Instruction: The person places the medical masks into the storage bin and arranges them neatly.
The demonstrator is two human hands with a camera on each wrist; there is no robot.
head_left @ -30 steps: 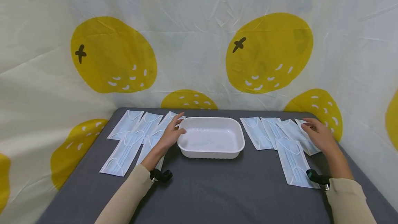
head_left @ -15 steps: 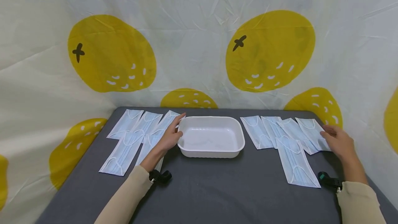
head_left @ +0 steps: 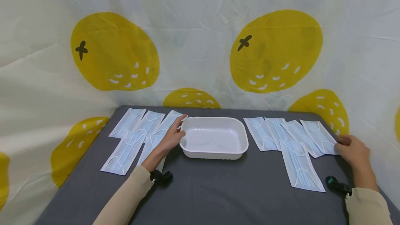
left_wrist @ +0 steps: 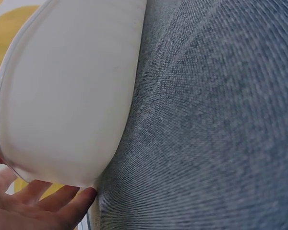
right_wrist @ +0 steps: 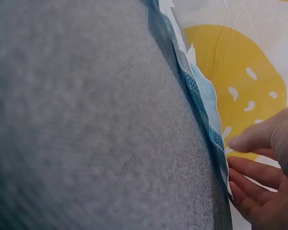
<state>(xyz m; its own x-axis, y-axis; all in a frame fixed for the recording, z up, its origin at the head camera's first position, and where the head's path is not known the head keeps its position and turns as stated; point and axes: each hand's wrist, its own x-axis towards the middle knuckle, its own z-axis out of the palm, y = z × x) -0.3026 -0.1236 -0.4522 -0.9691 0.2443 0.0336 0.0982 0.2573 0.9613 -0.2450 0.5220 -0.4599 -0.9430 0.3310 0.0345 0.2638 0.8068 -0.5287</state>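
I have the left hand (head_left: 170,139) spread loosely along the left end of the tub (head_left: 214,156), which stands upright on the table (head_left: 212,193) between two groups of masks. The right hand (head_left: 355,150) is narrow, its fingertips at the near right corner of the outermost mask (head_left: 318,134), which lies flat; I can't tell whether they pinch it. I take the step to be handling that edge. Next I'd want a light thumb-and-finger grip, leaving the neighbouring mask (head_left: 301,137) undisturbed.
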